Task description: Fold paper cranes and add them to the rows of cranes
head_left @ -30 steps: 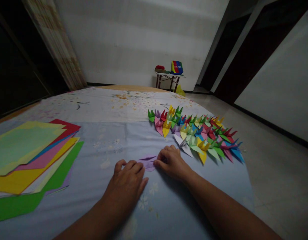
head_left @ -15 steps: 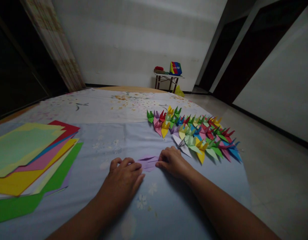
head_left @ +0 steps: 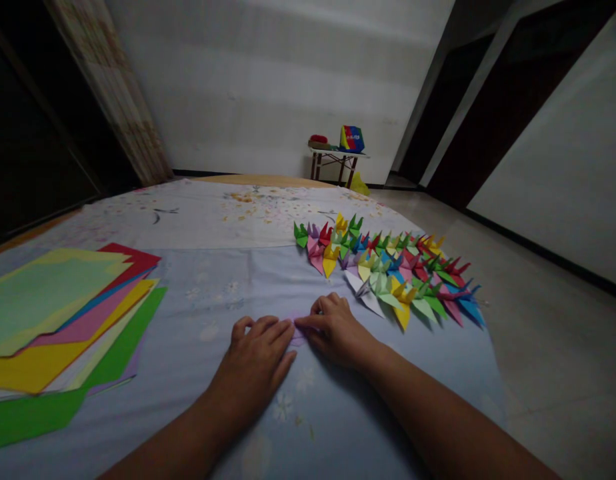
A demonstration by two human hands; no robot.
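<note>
A small folded sheet of purple origami paper (head_left: pixel 299 339) lies flat on the blue flowered tablecloth in front of me, mostly hidden beneath my fingers. My left hand (head_left: pixel 261 353) holds its left part down, fingers together and slightly bent, thumb apart at the near side. From the right, my right hand (head_left: pixel 335 330) has its fingers bent and its index fingertip pressing on the paper, almost meeting the left fingertips. Beyond my right hand stand rows of folded paper cranes (head_left: pixel 381 267) in many colours.
A fanned stack of coloured paper sheets (head_left: pixel 63 293) lies at the table's left. The round table's cloth (head_left: pixel 213 227) is white with flowers at the far side. Against the back wall is a small side table (head_left: pixel 335 155) with a colourful box (head_left: pixel 351 139) on it.
My hands have come closer together over the purple paper, the left moving right and the right moving left. Less of the paper shows between them now.
</note>
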